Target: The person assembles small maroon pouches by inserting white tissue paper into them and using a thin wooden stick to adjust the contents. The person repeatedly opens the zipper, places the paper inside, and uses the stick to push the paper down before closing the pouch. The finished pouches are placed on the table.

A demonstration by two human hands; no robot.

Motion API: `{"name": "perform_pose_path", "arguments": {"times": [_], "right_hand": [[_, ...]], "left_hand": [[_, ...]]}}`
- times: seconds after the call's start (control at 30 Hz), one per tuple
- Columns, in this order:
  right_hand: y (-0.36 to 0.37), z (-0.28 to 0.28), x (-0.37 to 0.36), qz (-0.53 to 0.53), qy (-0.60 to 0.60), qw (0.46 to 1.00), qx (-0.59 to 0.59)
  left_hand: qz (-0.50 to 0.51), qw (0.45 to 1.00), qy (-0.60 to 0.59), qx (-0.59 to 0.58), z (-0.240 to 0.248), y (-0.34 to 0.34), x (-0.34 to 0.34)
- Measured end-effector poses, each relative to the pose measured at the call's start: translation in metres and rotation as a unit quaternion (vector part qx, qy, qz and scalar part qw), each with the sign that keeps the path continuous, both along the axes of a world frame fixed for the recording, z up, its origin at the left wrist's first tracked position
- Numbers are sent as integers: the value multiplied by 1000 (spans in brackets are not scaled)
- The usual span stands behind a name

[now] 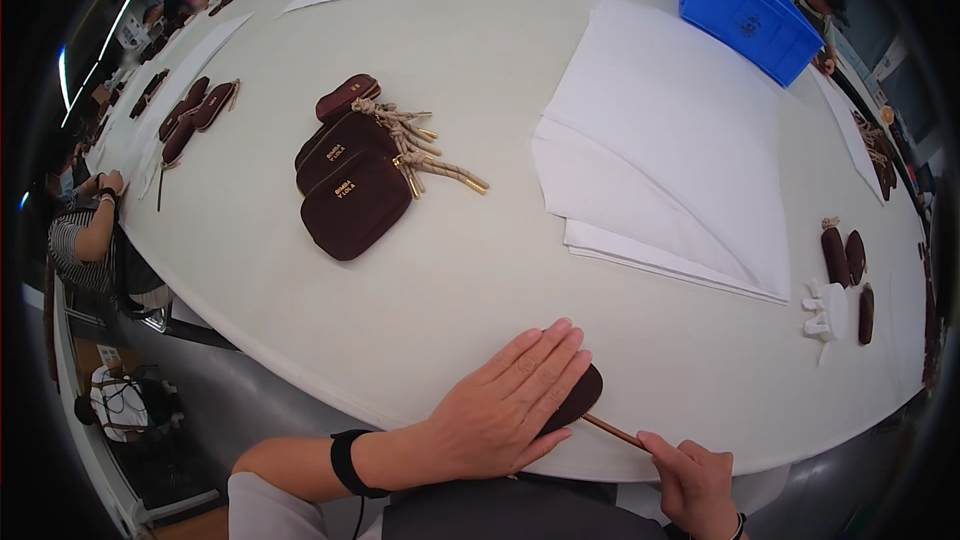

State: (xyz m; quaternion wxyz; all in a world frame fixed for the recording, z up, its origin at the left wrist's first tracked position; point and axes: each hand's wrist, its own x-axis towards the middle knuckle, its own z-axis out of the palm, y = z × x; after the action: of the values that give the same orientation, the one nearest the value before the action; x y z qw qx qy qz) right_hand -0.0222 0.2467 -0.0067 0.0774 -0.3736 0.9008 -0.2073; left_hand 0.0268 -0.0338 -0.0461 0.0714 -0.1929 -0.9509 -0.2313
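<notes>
Near the table's front edge, my left hand [505, 400] lies flat on a small dark brown zip pouch [583, 398], its fingers stretched out together. Most of the pouch is covered; its rounded right end and a bit of gold zip show. My right hand [695, 485] is closed around the end of a thin brown cord or stick [615, 430], which runs straight to the pouch's zip edge. Whether it is fixed to the zip I cannot tell.
Farther left lies an overlapping stack of dark brown pouches [357, 210] with beige cord pulls [440, 170]. White sheets [660, 160] spread right of centre, below a blue bin [750, 15]. Small brown cases [836, 255] lie at the right. People work along the table [480, 290].
</notes>
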Motion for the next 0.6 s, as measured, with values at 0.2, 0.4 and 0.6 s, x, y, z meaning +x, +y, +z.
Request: {"name": "perform_pose_path", "arguments": {"times": [0.2, 0.4, 0.6], "right_hand": [[-9, 14, 1, 13, -57, 998, 26], [-35, 8, -13, 26, -73, 996, 40], [-14, 37, -39, 20, -159, 987, 32]], "left_hand": [[-51, 998, -4, -28, -6, 4, 3], [-54, 998, 9, -42, -12, -2, -2], [-57, 997, 14, -54, -10, -8, -3]]}}
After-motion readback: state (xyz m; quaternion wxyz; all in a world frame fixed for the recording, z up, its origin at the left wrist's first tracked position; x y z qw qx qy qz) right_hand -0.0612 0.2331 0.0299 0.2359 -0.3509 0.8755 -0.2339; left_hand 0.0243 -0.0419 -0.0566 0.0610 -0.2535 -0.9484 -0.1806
